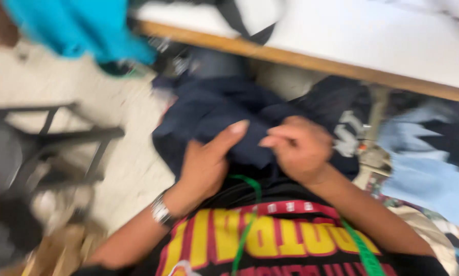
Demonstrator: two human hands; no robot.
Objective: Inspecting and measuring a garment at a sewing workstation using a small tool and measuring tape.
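The white worktable [372,46] with its wooden edge runs across the top of your view, and the work itself sits below that edge, in your lap rather than on the tabletop. The dark navy garment [224,110] is bunched there, spilling from just under the table's near edge down toward your chest, with a light blue fabric pile [423,174] off to your right and a bright teal cloth [81,28] hanging near the table's far-left corner. A dark metal stool frame [71,138] stands on the pale floor to your left. Your left hand [206,163] is closed on a fold of the navy cloth, thumb stretched up over it; your right hand [301,148] is curled tight, pinching the same fold with the fingertips just beside your left thumb. The picture is blurred, so the exact seam or edge between your fingers can't be made out. To handle this well, I'd judge you should keep the two pinches close together and the cloth taut between them, so one layer separates cleanly. Mind the green measuring tape [250,214] draped round your neck and down your shirt: it hangs just under your wrists and could tangle. The wristwatch [161,210] on your left wrist might also snag loose fabric.
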